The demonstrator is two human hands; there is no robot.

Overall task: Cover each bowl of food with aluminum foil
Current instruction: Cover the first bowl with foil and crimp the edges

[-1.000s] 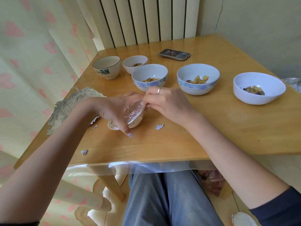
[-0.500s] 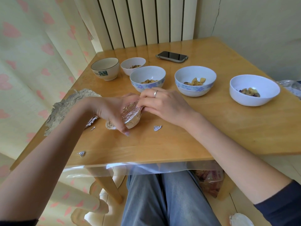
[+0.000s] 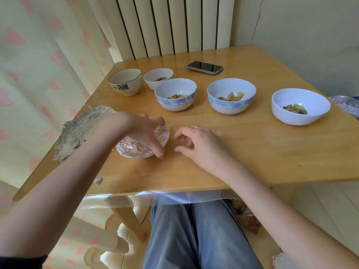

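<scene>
Foil-wrapped bowl: small round bowl sheathed in crinkled silver aluminum foil [image 3: 136,147], lying tilted on the wooden table [image 3: 252,148] at left of centre in the frame.
Left hand: the left hand [image 3: 143,133] reaches over the wrapped bowl with fingers curled down around its right side, gripping it; one fingertip touches the table at the lower right of the bowl.
Right hand: the right hand [image 3: 196,141] hovers just right of the bowl, apart from it, fingers loosely curled and holding nothing.
Handling of foil: thin, soft and easily creased; it probably tears if pulled hard. It likely keeps whatever shape is pressed into it, so smoothing it against the rim should be enough.
Handling of bowl: looks small and light, rigid under the foil; the foil skin may be slippery, so a wide cupped hold around the body seems safer than a pinch.
Open bowls: two blue-patterned white bowls [image 3: 175,94] [image 3: 231,95], a plain white bowl [image 3: 300,105] at right, a small white bowl [image 3: 158,77] and a cream bowl with a dark rim [image 3: 125,81] at upper left, all uncovered.
Foil scrap: a small crumpled silver scrap [image 3: 97,180] near the lower left table edge.
Other: a dark phone [image 3: 204,67] lies at the far side.
</scene>
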